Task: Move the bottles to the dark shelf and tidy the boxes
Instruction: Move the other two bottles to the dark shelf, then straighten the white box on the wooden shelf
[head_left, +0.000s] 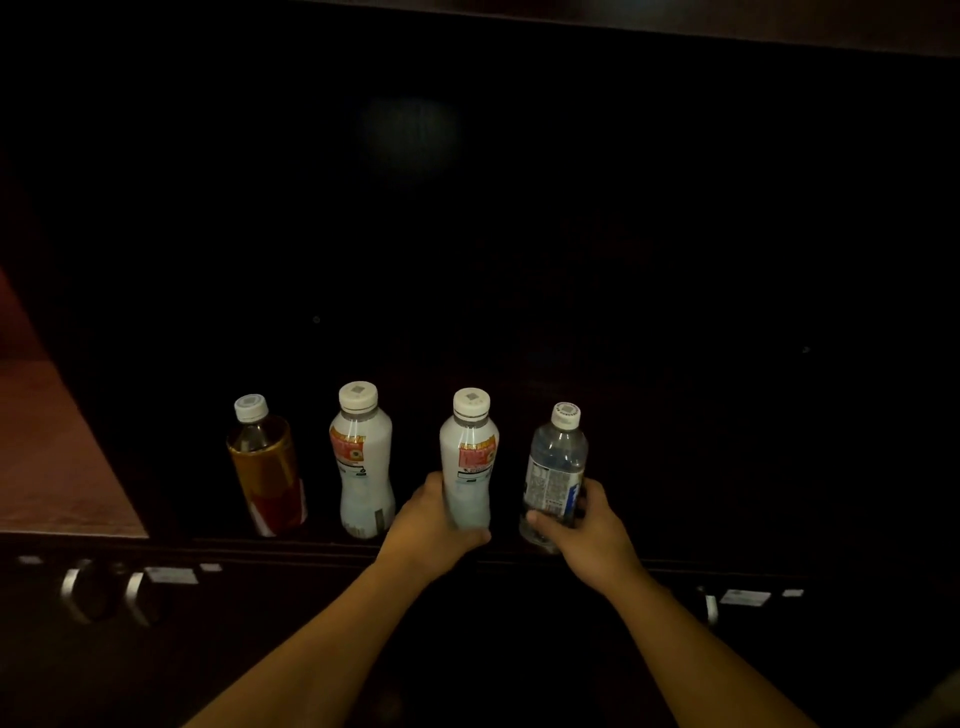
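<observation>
Several bottles stand in a row on the dark shelf (727, 467). From the left: an amber bottle (266, 467) with a red and white label, a white bottle (362, 462) with a red label, a second white bottle (470, 452), and a clear water bottle (555, 467). My left hand (434, 525) grips the lower part of the second white bottle. Around the base of the clear water bottle my right hand (584, 530) is wrapped. All caps are white. No boxes are in view.
The shelf's front edge (291, 545) runs below the bottles. Under it hang metal handles (78, 592) and small white tags (171, 575). A lighter reddish surface (47, 457) lies at the left. The shelf's back and right side are very dark.
</observation>
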